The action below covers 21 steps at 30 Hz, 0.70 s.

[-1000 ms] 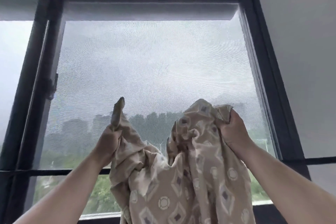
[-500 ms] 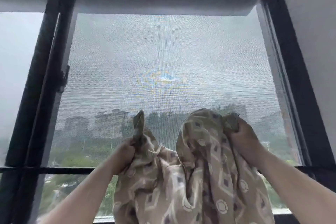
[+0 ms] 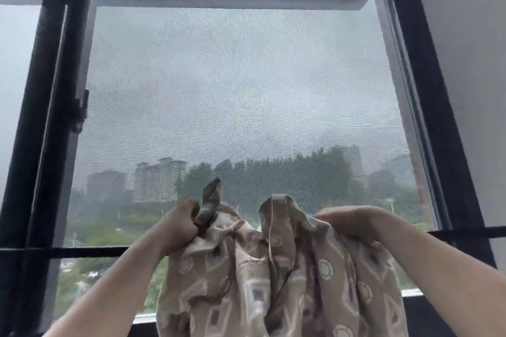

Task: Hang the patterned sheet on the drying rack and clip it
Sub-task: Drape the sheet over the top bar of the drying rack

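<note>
While the left hand (image 3: 180,223) fists the patterned sheet (image 3: 273,282), the right hand (image 3: 353,220) pinches it — bunched between them.

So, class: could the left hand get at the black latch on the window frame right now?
Probably not yet: the left hand grips a bunched corner of the patterned sheet. Nothing blocks the way to the latch, up to its left, but it would have to let go.

The patterned sheet (image 3: 262,282) is beige-tan, printed with pale diamonds, cream rings and small dark purple squares. The window frame (image 3: 49,123) is black. The wall (image 3: 471,35) is pale grey.
</note>
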Each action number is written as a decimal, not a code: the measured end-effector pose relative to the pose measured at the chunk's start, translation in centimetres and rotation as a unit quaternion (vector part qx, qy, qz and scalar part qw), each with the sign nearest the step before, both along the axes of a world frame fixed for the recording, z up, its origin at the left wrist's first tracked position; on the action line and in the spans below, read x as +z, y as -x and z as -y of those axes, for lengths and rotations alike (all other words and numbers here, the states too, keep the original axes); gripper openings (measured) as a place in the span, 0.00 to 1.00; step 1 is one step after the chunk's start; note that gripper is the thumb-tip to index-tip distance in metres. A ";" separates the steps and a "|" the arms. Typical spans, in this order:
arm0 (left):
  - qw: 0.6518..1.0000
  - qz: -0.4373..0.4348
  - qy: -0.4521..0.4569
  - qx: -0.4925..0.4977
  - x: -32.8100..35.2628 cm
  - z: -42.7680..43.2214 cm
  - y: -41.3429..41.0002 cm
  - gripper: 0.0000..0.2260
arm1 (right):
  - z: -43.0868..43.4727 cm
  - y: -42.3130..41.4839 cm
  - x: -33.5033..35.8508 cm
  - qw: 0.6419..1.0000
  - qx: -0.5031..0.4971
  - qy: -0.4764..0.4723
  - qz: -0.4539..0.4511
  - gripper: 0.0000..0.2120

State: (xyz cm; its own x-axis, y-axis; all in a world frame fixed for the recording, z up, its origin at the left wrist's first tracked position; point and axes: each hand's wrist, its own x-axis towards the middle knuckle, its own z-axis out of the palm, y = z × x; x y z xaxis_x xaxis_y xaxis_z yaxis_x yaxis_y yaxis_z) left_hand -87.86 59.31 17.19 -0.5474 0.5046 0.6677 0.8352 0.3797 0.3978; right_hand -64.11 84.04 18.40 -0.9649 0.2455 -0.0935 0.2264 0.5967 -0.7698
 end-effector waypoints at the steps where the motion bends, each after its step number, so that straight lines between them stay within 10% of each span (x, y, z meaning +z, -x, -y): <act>1: 1.000 -0.009 0.004 -0.029 0.0 0.4 -0.2 0.09 | 0.1 0.0 0.2 0.999 -0.020 -0.040 0.011 0.23; 3: 0.996 0.014 0.031 -0.080 -0.1 1.0 -0.6 0.02 | -0.1 0.5 0.2 0.996 -0.046 -0.074 0.017 0.29; 7: 0.964 0.194 0.058 -0.172 0.3 2.8 -3.1 0.20 | 0.0 0.3 0.2 0.993 -0.047 -0.105 0.016 0.25; 12: 0.967 0.074 0.179 -0.165 0.0 3.6 -4.5 0.25 | 0.3 -0.2 0.6 0.986 -0.057 -0.154 0.009 0.32; 21: 0.973 0.189 0.038 -0.129 -0.4 2.5 -4.2 0.18 | 1.5 -2.5 0.6 0.961 -0.102 -0.183 -0.179 0.20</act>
State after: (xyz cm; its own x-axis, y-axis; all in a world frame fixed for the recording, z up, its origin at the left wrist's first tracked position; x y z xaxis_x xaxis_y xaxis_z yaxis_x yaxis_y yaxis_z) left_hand -83.63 56.83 16.83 -0.5953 0.6975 0.3988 0.7063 0.2176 0.6737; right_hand -61.59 82.56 18.97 -0.8473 0.3864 0.3644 0.1272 0.8138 -0.5671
